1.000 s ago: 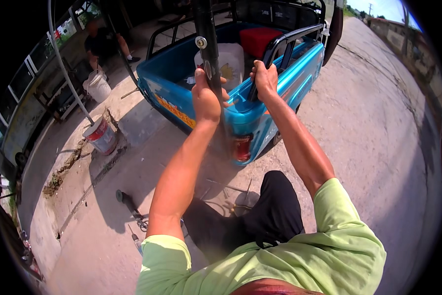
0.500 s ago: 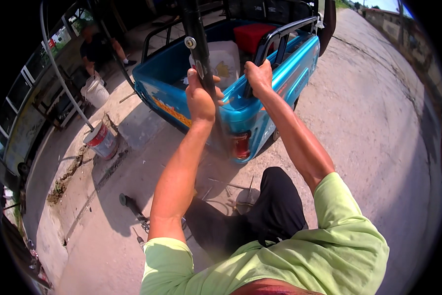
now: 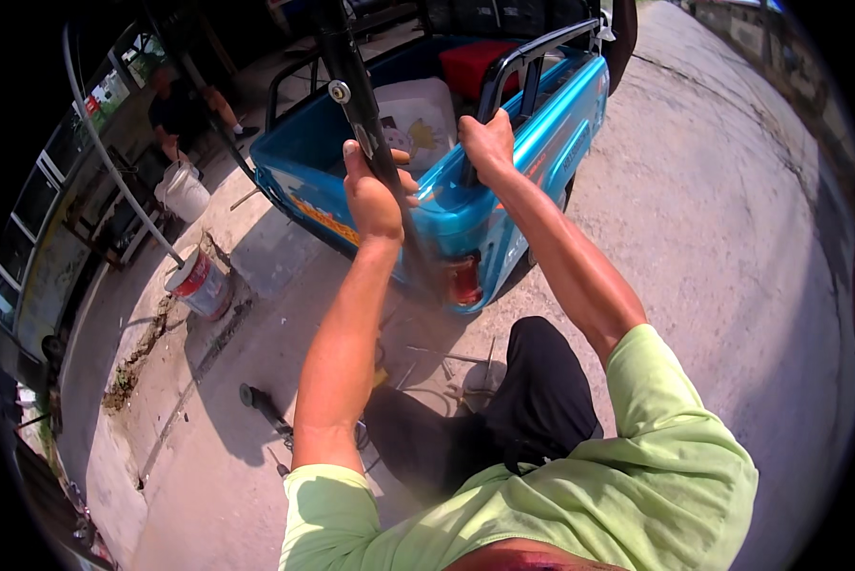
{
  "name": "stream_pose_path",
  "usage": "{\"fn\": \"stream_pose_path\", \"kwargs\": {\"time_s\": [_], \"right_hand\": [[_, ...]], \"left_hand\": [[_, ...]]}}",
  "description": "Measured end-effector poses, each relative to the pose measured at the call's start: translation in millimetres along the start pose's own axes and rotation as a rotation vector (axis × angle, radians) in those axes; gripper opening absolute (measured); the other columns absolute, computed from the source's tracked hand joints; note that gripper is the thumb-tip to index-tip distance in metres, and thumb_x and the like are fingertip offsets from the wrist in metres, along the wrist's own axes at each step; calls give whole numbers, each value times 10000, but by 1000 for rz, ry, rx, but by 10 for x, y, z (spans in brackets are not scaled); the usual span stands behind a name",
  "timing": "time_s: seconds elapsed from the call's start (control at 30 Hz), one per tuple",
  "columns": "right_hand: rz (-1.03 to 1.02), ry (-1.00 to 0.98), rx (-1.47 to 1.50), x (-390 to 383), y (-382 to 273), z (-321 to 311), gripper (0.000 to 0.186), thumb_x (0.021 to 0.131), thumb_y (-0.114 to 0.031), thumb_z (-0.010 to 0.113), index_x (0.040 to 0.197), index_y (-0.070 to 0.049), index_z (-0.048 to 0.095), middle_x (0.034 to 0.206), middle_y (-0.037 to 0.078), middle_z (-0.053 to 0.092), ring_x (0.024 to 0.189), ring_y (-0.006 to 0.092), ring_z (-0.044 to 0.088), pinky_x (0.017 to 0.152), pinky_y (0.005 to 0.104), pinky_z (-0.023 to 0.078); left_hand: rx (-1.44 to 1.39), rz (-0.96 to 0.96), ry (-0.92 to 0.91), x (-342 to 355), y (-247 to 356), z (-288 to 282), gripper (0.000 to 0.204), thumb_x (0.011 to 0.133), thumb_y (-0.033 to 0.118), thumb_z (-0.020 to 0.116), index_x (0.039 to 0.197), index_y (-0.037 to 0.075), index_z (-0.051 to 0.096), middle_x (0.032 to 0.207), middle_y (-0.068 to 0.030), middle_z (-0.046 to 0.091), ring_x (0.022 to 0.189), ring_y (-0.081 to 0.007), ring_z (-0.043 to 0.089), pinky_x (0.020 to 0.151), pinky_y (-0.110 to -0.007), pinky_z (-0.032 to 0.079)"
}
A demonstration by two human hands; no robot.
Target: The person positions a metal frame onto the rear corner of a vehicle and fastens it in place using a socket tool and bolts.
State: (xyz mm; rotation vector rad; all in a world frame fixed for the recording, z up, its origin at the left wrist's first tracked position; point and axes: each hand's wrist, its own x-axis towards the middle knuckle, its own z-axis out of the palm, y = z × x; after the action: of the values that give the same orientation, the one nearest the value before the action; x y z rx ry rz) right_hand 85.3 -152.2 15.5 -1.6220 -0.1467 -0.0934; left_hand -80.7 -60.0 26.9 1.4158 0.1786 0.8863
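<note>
My left hand (image 3: pixel 374 204) is on a thick black pole (image 3: pixel 353 81), thumb along its near left side and fingers reaching round behind it. A round bolt head (image 3: pixel 339 91) sits on the pole above that hand. The pole leans to the left at its top, and its lower end is blurred in front of the vehicle's rear corner. My right hand (image 3: pixel 489 145) is closed round the lower end of a black side rail (image 3: pixel 553 40), where it meets the teal cargo bed (image 3: pixel 465 217). Below that corner is a red tail light (image 3: pixel 463 281).
A white box (image 3: pixel 416 112) and a red item (image 3: pixel 473 67) lie in the bed. To the left stand a paint bucket (image 3: pixel 199 283) holding a pole and a white bucket (image 3: pixel 182 192) beside a seated person (image 3: pixel 175 109). A dark power tool (image 3: pixel 264 407) and thin rods lie near my legs.
The pole's top and my left hand have shifted slightly left, so the pole leans more. My right hand keeps its hold on the rail. The whole view has moved a little.
</note>
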Motion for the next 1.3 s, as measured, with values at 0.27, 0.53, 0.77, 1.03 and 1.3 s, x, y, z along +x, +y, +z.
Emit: {"fn": "stream_pose_path", "kwargs": {"time_s": [0.27, 0.53, 0.77, 1.03, 1.3], "right_hand": [[-20, 24, -15, -109, -94, -74, 419, 910, -226, 693, 1212, 20, 540, 1078, 244, 678, 996, 368, 720, 912, 457, 603], [-54, 18, -8, -112, -72, -74, 407, 897, -208, 694, 1197, 25, 546, 1071, 236, 679, 985, 350, 721, 885, 456, 612], [-35, -44, -1, -54, -23, -91, 687, 868, -262, 695, 1410, 77, 442, 1148, 251, 622, 1041, 334, 673, 900, 452, 595], [-67, 20, 5, -99, -29, -76, 414, 900, -214, 703, 1200, 24, 544, 1061, 232, 680, 980, 340, 721, 866, 437, 616], [-98, 39, -11, -45, 24, -58, 398, 896, -213, 710, 1175, 24, 554, 1050, 230, 684, 976, 345, 720, 859, 434, 612]], "left_hand": [[-23, -27, 10, 18, -23, -5, 837, 1085, 672, 186, 919, 51, 722, 564, -15, 595, 507, -99, 536, 496, -232, 460], [-12, -29, 25, -19, -3, 0, 843, 1084, 675, 186, 907, 50, 723, 561, -20, 596, 509, -98, 544, 488, -232, 457], [-4, -20, 29, -15, -15, 5, 838, 1082, 678, 193, 902, 52, 720, 560, -18, 595, 507, -98, 545, 488, -231, 462], [8, -39, 6, -2, -35, -42, 877, 1083, 689, 162, 875, 49, 723, 580, -31, 603, 559, -131, 588, 543, -285, 504], [2, -22, 27, -21, -28, -1, 867, 1070, 701, 186, 892, 44, 723, 558, -23, 604, 500, -104, 555, 488, -230, 479]]}}
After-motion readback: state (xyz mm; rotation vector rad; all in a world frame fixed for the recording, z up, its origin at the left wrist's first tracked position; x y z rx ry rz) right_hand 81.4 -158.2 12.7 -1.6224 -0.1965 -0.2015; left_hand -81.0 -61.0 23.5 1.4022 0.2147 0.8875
